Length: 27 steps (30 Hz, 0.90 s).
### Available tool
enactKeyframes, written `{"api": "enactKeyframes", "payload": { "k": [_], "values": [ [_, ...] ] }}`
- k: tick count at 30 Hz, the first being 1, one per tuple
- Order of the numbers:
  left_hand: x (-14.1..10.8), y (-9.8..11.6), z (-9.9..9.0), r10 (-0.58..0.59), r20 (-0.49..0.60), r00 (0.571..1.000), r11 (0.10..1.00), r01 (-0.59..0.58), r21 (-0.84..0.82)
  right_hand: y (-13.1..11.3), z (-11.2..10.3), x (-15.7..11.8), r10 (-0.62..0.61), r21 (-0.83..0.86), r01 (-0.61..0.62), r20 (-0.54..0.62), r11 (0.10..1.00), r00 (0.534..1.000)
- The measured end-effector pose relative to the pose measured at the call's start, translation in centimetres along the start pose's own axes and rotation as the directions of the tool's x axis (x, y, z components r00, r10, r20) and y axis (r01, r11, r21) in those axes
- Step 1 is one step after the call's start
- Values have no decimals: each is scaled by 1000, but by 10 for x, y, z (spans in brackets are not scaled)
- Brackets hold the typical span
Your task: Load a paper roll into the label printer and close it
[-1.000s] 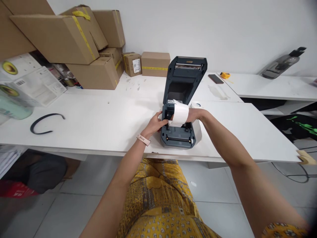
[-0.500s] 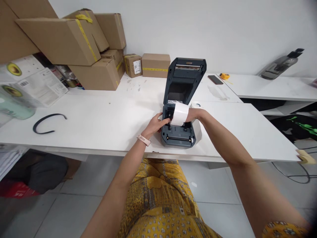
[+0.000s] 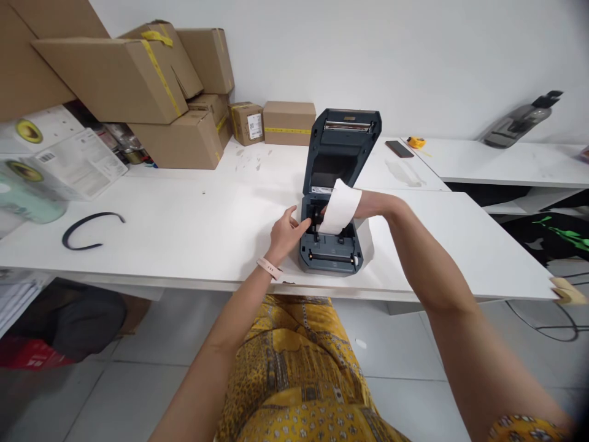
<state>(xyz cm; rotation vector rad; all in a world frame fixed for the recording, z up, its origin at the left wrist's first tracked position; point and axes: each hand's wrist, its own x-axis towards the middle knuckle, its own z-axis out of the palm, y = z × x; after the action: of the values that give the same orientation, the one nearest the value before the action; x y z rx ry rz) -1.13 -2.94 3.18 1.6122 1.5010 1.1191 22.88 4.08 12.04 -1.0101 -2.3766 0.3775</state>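
Head view: a label printer [image 3: 334,236] is seen standing on the white tabletop [image 3: 184,233] straight ahead of the person, its lid [image 3: 343,147] swung up and back so that the roll bay is exposed. A white label roll [image 3: 339,207] is held over that bay, with its paper face turned toward the camera and its axle line running across the printer from left to right. The roll is gripped by the right hand [image 3: 368,205], which comes in from the right and is closed around the roll's far end; most of its fingers are hidden behind the paper. The left hand [image 3: 286,232] is placed against the printer's left wall, loosely curled, with the thumb and fingertips touching the dark roll holder [image 3: 315,216] inside the bay; nothing is clasped by it. The right hand is thus nearer the roll, the left nearer the holder.

Against the frame one second earlier, the roll is found raised and tilted, its upper edge now reaching the lid's lower margin, and the right wrist is lifted with it. The left hand is seen shifted only slightly, and the printer is unmoved.
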Motion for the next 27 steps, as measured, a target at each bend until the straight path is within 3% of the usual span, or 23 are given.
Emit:
{"api": "enactKeyframes", "payload": {
  "k": [2,4,7,9,11,15,18,21,24,27],
  "values": [
    [-10,6,1,242,-123,962,969,-232,90,-6,-16,-1,49,166,-42,-42,985,998],
    [-17,16,3,444,-87,892,894,-435,103,-8,-28,1,124,309,-37,-267,950,956],
    [-18,32,8,530,26,847,846,-531,53,-4,-38,7,184,322,38,-630,946,755],
    [-22,39,14,552,71,831,831,-555,36,2,-41,12,190,276,17,-703,961,685],
    [-33,38,19,620,75,781,782,-623,31,8,-44,18,241,294,-45,-677,955,695],
    [-77,24,27,757,13,653,650,-755,91,15,-52,33,420,506,-148,-480,850,770],
    [-104,15,29,808,-34,589,584,-791,180,12,-54,41,450,567,-167,-406,807,795],
    [-114,12,33,842,-68,535,533,-807,254,-4,-47,31,386,461,-127,-525,878,758],
    [-119,11,37,843,-92,529,532,-800,277,-31,-26,-1,202,200,-85,-690,976,695],
    [-128,3,43,836,-121,535,542,-770,336,-54,5,-48,4,12,7,-738,1000,674]
  ]
}}
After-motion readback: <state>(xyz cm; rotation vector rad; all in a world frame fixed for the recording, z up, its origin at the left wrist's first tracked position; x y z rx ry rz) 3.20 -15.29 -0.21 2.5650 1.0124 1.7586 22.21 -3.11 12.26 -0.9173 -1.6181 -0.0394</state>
